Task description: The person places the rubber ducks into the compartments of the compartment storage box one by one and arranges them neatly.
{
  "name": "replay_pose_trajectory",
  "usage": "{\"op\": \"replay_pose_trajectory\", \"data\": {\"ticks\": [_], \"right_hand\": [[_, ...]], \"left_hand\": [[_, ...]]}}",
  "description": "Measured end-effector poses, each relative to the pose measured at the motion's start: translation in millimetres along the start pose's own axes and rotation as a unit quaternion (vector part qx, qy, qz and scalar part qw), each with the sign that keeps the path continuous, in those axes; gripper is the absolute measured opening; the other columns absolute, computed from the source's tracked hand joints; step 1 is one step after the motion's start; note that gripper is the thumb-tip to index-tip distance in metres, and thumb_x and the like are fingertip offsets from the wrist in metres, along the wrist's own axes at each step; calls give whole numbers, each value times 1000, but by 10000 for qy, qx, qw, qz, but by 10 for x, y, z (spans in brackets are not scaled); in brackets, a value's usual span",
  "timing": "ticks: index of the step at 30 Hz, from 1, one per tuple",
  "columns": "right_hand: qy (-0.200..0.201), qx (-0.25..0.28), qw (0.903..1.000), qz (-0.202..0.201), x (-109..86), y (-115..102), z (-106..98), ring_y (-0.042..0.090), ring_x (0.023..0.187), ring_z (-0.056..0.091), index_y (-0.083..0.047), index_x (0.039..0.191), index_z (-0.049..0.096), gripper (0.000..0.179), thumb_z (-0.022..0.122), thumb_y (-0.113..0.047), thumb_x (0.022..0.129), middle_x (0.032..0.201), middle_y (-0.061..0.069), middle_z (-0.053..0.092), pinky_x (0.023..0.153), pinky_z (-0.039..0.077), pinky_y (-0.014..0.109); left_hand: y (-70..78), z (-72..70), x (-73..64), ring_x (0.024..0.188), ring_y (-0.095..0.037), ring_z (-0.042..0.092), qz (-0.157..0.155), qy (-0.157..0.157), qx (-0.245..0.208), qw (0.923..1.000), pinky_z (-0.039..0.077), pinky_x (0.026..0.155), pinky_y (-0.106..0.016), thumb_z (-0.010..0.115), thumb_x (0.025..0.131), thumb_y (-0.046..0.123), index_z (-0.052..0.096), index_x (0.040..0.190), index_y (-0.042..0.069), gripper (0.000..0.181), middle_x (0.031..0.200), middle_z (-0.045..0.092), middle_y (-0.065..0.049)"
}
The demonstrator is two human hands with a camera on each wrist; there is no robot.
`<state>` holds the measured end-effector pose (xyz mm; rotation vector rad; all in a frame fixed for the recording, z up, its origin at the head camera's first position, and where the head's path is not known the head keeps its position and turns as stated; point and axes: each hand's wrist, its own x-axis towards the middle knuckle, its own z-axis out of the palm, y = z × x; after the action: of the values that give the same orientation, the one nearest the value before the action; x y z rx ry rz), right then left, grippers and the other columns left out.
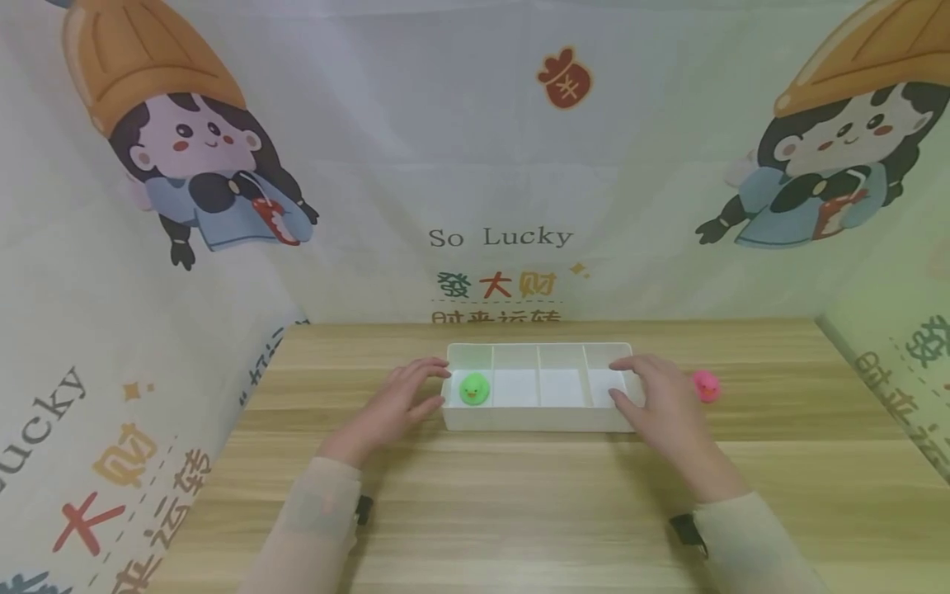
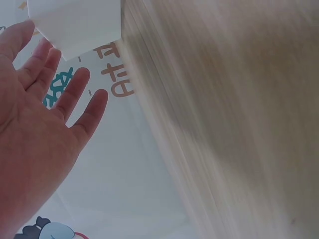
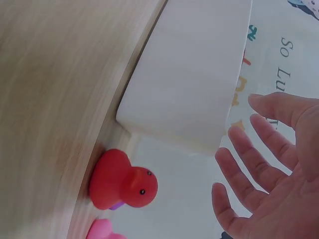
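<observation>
White box (image 1: 538, 419) holding green duck (image 1: 474, 388); left hand (image 1: 399, 399), right hand (image 1: 664, 404) at ends, fingers spread.

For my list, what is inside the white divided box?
A green toy duck is in the leftmost compartment. The middle two look empty. The right hand covers part of the rightmost, so anything there is hidden.

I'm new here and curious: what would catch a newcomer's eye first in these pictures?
Probably the green duck inside the white box, at its left end, between the left hand and right hand. Off the box's right end sit a pink duck and, in the right wrist view, a red duck. Cartoon figures in orange hats fill the head view's upper corners.
</observation>
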<state>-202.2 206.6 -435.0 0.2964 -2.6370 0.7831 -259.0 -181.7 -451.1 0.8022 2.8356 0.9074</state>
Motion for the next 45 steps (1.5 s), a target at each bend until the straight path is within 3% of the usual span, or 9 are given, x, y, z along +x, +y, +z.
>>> {"op": "replay_pose_trajectory", "data": {"ticks": [9, 13, 18, 25, 37, 45], "right_hand": [[23, 56, 9998, 181, -82, 101, -100, 36, 94, 69, -3, 119, 71, 31, 77, -11, 90, 120, 21, 71, 81, 60, 52], [84, 133, 9997, 160, -99, 151, -138, 39, 98, 70, -2, 119, 71, 30, 77, -8, 90, 115, 23, 72, 79, 63, 52], [186, 137, 9997, 78, -103, 210, -170, 40, 99, 70, 0, 117, 71, 27, 75, -5, 90, 110, 23, 73, 87, 58, 56], [57, 9, 9996, 267, -138, 321, -239, 42, 104, 68, -1, 117, 71, 25, 71, -5, 92, 110, 21, 73, 92, 52, 63], [-596, -490, 9945, 707, -182, 400, -300, 51, 122, 59, -3, 116, 71, 30, 76, -16, 89, 127, 27, 68, 98, 45, 72], [-995, -418, 9899, 917, -198, 454, -317, 50, 116, 63, -6, 120, 70, 34, 77, -18, 89, 126, 25, 69, 98, 36, 75]], "left_hand": [[29, 3, -4, 150, -36, 35, -8, 11, -24, 10000, 28, 126, -57, 64, 102, 20, 54, 143, 9, 43, 162, 43, -10], [30, 2, -9, 150, -37, 35, 11, 24, -47, 10000, 28, 126, -58, 64, 102, 18, 55, 142, 7, 43, 161, 43, -12], [20, -9, -7, 150, -38, 36, 43, 51, -56, 10000, 28, 126, -58, 64, 102, 18, 55, 142, 7, 42, 161, 43, -14], [21, -15, -1, 150, -37, 35, 35, 2, -36, 10000, 28, 126, -58, 64, 102, 19, 54, 143, 8, 43, 162, 43, -11], [17, -5, -10, 149, -37, 36, 29, 22, -4, 10000, 29, 125, -58, 64, 102, 19, 55, 143, 7, 43, 161, 43, -12], [23, 3, -23, 149, -38, 36, 44, 25, -1, 10000, 29, 125, -59, 63, 102, 18, 54, 142, 7, 43, 161, 43, -12]]}}
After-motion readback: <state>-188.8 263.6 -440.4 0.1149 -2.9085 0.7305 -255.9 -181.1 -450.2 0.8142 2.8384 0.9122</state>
